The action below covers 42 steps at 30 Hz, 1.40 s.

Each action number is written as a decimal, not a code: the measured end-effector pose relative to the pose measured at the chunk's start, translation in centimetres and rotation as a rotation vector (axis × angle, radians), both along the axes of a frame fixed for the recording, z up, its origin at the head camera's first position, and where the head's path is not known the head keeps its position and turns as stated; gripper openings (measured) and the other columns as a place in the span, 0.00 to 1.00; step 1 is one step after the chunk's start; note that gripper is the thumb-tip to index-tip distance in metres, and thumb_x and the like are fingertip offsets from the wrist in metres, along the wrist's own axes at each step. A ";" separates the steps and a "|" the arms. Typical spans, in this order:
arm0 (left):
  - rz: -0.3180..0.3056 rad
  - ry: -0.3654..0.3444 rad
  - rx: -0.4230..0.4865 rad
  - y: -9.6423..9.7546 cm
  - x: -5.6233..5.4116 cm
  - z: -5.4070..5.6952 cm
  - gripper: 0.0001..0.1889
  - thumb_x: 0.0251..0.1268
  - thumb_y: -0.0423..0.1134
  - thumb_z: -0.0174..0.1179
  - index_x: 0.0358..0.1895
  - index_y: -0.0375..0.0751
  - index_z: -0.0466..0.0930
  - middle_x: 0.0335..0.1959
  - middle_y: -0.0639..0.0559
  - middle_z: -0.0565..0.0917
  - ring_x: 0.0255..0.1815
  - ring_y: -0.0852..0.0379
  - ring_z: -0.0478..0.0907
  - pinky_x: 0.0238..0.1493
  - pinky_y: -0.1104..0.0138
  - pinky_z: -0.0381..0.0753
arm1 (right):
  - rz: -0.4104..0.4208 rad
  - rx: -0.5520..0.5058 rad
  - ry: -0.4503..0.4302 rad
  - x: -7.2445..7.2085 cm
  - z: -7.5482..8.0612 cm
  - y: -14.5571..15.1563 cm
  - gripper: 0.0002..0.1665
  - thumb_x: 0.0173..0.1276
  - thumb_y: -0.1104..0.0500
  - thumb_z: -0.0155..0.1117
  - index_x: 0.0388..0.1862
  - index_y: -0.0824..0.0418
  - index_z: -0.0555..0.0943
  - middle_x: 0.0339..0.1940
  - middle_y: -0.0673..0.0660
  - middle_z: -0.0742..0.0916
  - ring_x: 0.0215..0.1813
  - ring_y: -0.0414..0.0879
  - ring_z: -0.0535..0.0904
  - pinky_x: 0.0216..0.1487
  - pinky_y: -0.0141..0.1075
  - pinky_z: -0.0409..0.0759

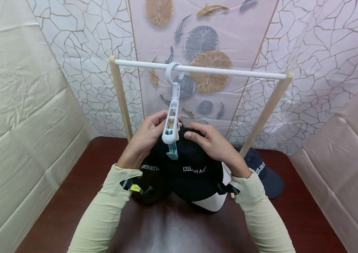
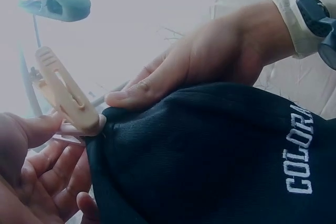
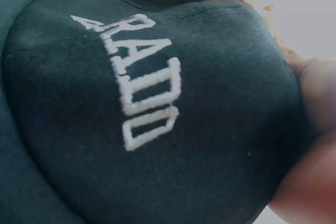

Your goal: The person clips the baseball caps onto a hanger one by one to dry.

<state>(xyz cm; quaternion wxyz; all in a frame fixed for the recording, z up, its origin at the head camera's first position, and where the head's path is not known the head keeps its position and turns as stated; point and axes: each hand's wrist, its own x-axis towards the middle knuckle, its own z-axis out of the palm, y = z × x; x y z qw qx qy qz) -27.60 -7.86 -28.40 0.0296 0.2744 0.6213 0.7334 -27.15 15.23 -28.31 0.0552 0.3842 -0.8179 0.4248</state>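
Above table, black cap seemingly points toward person.

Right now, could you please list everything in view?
Table: one, brown, below
Posts: two, pale wood, either side
Rod: one, white, across posts
Hanger: one, white, on rod
Teal clip: one, teal, below hanger
Black cap: one, black, centre
Beige clip: one, beige, at black cap's edge
Dark cap: one, dark, left of centre
White cap: one, white, behind black cap
Navy cap: one, dark blue, table's right
Backdrop: one, white and pink, behind
Side cloths: two, beige, flanking
Sleeves: two, pale yellow, foreground
Wrist devices: two, black, on sleeves
Left hand: one, pinching beige clip
Right hand: one, holding black cap
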 end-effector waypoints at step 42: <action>0.387 0.248 -0.186 0.1 2.4 -2.7 0.14 0.80 0.37 0.61 0.62 0.39 0.81 0.53 0.41 0.86 0.53 0.53 0.83 0.55 0.62 0.81 | -0.302 -0.104 0.134 2.1 -4.5 2.2 0.23 0.81 0.58 0.64 0.70 0.61 0.76 0.66 0.60 0.79 0.67 0.55 0.76 0.65 0.56 0.75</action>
